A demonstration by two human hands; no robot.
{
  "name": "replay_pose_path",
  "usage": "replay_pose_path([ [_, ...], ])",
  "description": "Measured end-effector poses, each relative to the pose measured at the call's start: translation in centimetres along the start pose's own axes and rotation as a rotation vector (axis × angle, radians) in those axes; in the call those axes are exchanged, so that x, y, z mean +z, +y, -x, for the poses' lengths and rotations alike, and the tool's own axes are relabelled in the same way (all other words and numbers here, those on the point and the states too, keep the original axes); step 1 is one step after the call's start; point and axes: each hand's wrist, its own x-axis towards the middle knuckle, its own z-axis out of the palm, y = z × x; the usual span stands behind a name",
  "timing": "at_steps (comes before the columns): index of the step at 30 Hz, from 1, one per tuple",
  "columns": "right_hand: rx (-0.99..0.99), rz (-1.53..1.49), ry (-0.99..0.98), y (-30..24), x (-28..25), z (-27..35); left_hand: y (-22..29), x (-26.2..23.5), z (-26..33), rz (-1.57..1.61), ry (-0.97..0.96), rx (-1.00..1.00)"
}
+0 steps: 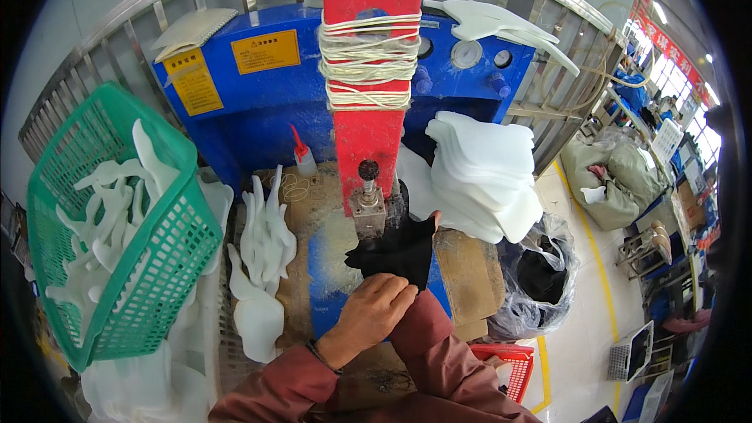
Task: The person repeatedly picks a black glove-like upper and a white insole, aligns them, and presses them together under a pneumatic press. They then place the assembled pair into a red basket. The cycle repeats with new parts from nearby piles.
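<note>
A black, floppy fabric-like piece (399,254) lies under the metal head (368,207) of a red machine arm (368,137). My left hand (368,313), with a dark band at the wrist, is closed on the piece's near edge, fingers bent over it. My right arm reaches up beneath the piece, which hides most of my right hand (436,219). Only a bit of that hand shows at the piece's far right corner, so its grip is hidden. Pale cord is wound many times round the red arm.
A green basket (149,274) of white curved pieces stands left, with more white pieces (265,247) beside the work spot. White sheets (486,176) are stacked right, above a clear bag (540,278) of black material. A red-tipped bottle (304,158) stands behind; a red basket (517,368) sits near right.
</note>
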Motion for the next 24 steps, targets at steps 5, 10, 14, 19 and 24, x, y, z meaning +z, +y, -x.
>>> replay_pose_path([
  [5,-0.063,0.016,0.209,0.6,-0.3,-0.7,-0.5,-0.3,0.5,-0.032,0.021,-0.037],
  [10,0.049,-0.035,0.056,2.2,0.2,-0.1,-0.4,-1.6,1.9,-0.038,-0.045,-0.097],
  [14,0.090,0.137,0.122,3.1,0.3,1.6,0.7,-2.6,2.9,-0.025,-0.051,-0.131],
  [19,0.204,0.112,0.273,3.3,0.7,3.8,2.4,-3.3,3.8,0.024,-0.067,-0.138],
  [24,0.250,0.176,0.249,2.9,1.0,6.0,4.0,-3.5,4.7,0.074,-0.086,-0.139],
])
